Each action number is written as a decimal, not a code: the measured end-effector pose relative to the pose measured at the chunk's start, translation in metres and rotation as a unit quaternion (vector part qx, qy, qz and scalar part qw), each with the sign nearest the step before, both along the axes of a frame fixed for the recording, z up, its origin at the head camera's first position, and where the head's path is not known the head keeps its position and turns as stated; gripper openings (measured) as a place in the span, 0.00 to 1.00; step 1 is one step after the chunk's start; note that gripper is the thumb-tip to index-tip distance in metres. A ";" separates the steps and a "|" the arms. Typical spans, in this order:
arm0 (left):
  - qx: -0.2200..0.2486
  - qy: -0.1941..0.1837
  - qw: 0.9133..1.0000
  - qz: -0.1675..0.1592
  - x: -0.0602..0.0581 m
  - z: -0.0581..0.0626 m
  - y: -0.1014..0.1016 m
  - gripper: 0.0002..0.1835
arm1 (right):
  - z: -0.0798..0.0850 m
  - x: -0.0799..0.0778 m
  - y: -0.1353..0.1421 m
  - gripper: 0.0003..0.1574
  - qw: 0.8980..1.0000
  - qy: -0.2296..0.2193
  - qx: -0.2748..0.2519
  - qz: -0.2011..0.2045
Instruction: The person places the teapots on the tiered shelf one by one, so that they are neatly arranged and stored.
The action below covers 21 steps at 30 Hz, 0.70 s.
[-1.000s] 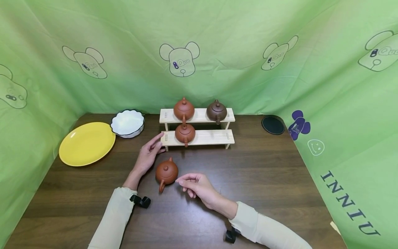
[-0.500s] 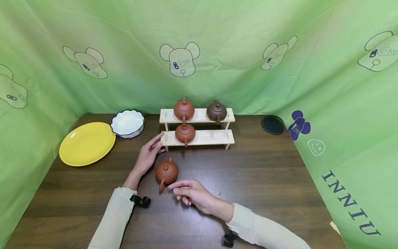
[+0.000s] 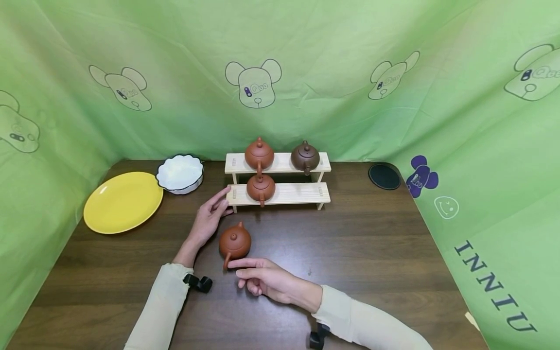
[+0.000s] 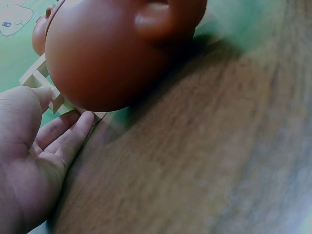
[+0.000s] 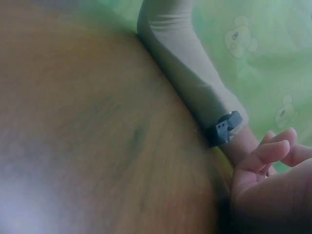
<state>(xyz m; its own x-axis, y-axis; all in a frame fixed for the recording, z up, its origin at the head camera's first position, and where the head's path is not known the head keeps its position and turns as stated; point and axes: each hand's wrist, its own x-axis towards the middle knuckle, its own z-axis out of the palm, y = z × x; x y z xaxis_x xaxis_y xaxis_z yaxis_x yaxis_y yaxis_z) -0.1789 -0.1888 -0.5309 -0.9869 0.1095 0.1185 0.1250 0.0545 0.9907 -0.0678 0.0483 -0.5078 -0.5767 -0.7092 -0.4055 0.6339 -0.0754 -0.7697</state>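
Note:
A reddish-brown clay teapot (image 3: pixel 235 241) stands on the table in front of the stand, its handle toward the front and its spout toward the back. My right hand (image 3: pixel 273 282) is beside it, the straight index finger's tip right at the handle. The thumb lies just below that finger, with the other fingers loosely bent. My left hand (image 3: pixel 206 218) holds the left end of the lower tier of a light wooden stand (image 3: pixel 297 193), thumb and fingers at its corner and leg. In the left wrist view, the teapot (image 4: pixel 112 53) partly covers that end.
One brown teapot (image 3: pixel 261 188) sits on the lower tier. Another brown teapot (image 3: pixel 259 154) and a dark teapot (image 3: pixel 305 156) are on the upper tier. A yellow plate (image 3: pixel 122 203) and white fluted dish (image 3: pixel 179 173) stand left, a black round mat (image 3: pixel 384 176) right.
My right hand has moved left and toward the front, from beside the teapot's body to its handle, the index finger straightening. My left hand and the teapots have stayed in place.

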 end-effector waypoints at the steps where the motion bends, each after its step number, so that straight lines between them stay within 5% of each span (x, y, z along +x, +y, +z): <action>1: -0.001 -0.001 1.000 -0.001 0.000 0.000 0.000 0.26 | 0.000 0.000 -0.001 0.30 1.000 -0.004 -0.003 0.000; 14: -0.012 -0.005 1.000 0.001 0.000 0.002 0.000 0.26 | 0.001 -0.004 -0.012 0.33 0.999 -0.022 -0.028 0.025; 21: -0.017 -0.007 1.000 0.004 0.000 0.002 -0.001 0.26 | 0.000 -0.001 -0.014 0.26 1.000 -0.003 -0.009 -0.009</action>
